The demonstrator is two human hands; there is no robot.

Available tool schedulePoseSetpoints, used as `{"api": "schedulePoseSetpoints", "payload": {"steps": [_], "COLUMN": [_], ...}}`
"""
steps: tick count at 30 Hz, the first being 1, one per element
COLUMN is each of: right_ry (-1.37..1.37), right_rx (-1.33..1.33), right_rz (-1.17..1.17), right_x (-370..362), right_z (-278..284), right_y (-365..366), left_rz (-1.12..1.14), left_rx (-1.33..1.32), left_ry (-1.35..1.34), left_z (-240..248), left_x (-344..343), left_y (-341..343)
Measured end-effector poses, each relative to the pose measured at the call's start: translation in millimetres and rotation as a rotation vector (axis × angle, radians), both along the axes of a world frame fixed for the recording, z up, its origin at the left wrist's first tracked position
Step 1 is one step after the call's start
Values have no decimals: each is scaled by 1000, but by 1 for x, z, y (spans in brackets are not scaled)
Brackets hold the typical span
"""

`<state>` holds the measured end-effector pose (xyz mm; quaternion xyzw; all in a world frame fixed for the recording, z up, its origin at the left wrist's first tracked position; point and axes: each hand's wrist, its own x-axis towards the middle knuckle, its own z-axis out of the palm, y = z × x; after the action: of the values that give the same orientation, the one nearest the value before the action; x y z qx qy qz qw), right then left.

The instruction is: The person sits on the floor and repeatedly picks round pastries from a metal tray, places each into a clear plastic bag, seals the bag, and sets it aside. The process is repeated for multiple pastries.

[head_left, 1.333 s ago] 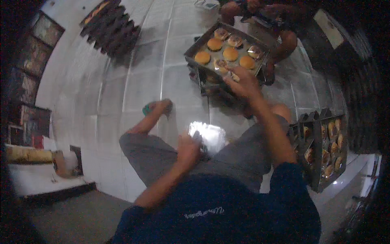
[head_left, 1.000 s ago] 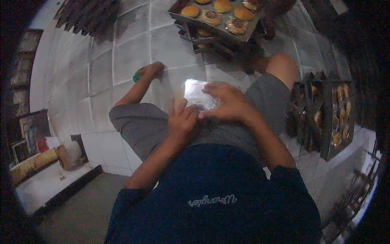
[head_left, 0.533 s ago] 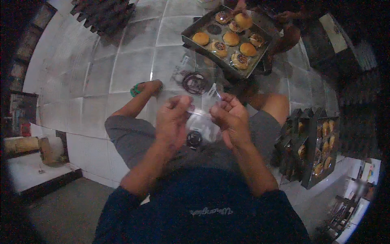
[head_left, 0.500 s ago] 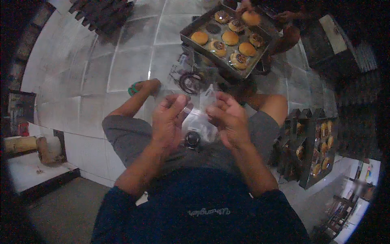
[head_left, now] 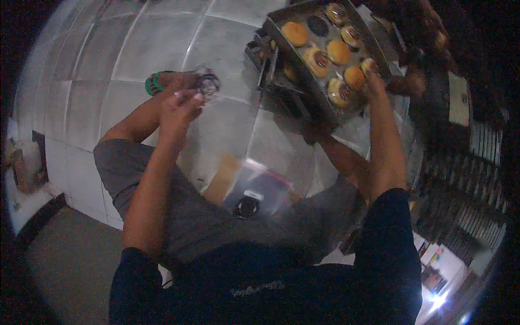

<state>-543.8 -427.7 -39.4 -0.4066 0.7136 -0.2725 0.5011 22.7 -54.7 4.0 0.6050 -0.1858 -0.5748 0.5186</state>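
My left hand (head_left: 183, 104) is raised over the tiled floor at the left, its fingers closed on a crumpled clear plastic bag (head_left: 208, 84) with dark print. My right hand (head_left: 375, 85) reaches over the right side of a metal tray (head_left: 297, 60) and is at a bun (head_left: 370, 66); its fingers are blurred, so its grip is unclear. Round golden buns fill much of the tray, some in clear printed bags, like the wrapped bun (head_left: 339, 92) at the near corner. In my lap lies a stack of clear plastic bags (head_left: 265, 187) with a dark round mark.
Under the bun tray stand more dark trays (head_left: 290, 89). A piece of brown cardboard (head_left: 221, 177) sticks out beside the bags. My left foot wears a green sandal (head_left: 154, 84). Parts of another person show dimly at the upper right, near a dark slatted surface (head_left: 471, 184).
My hands have parted. The left has moved left with the plastic bag; the right has gone from above my lap to the bun tray. The whole view has shifted and turned.
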Motion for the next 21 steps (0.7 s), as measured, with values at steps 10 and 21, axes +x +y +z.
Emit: {"api": "schedulePoseSetpoints", "payload": {"steps": [10, 21], "right_ry": [450, -291], "right_rx": [-23, -806], "right_rz": [102, 17], "right_x": [14, 258], "right_z": [-7, 174], "right_y": [-26, 411], "left_rz": [-149, 306], "left_rx": [-89, 107], "left_ry": [-155, 813], "left_z": [-38, 55], "left_x": [-18, -103], "left_y": [-20, 37]}}
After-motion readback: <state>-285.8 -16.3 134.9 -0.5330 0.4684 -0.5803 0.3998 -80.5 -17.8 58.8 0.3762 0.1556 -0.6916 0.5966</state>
